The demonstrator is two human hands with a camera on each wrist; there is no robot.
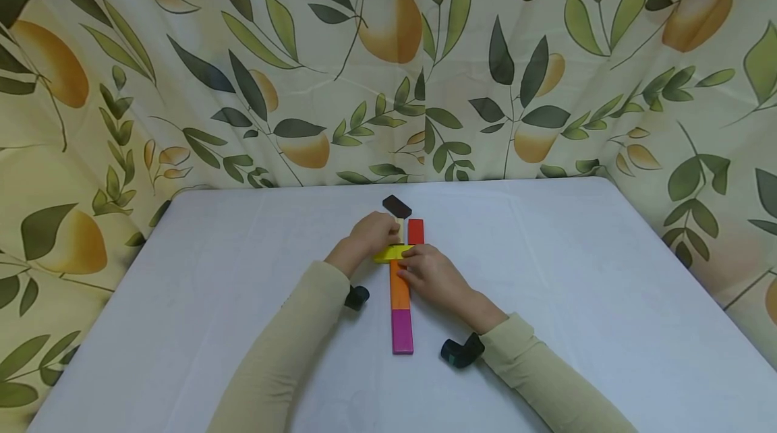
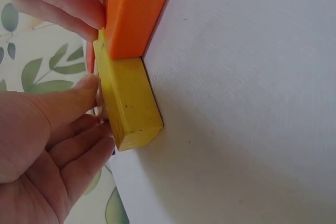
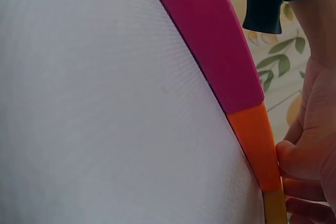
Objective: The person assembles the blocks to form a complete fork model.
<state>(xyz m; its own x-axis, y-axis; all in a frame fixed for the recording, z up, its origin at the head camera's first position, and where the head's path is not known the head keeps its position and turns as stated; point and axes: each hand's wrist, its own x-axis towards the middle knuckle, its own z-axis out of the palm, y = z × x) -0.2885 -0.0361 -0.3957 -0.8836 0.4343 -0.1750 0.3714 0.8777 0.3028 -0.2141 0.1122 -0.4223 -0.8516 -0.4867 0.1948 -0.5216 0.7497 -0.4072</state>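
Note:
On the table lies an orange block (image 1: 399, 291) with a purple block (image 1: 402, 332) at its near end and a yellow block (image 1: 386, 255) across its far end. Beyond the yellow one is a cream block (image 1: 399, 229), partly covered by my left hand (image 1: 373, 234), which pinches it between thumb and fingers. A red block (image 1: 415, 231) lies just right of the cream one. My right hand (image 1: 438, 276) presses its fingertips on the right part of the yellow block. Its thumb touches the side of the orange block in the right wrist view.
A dark brown block (image 1: 397, 206) lies slanted beyond the cream one, nearer the far edge of the white table (image 1: 255, 237). A curtain (image 1: 340, 102) with a fruit and leaf print hangs behind the table. Dark wrist cameras (image 1: 463, 351) sit on both wrists.

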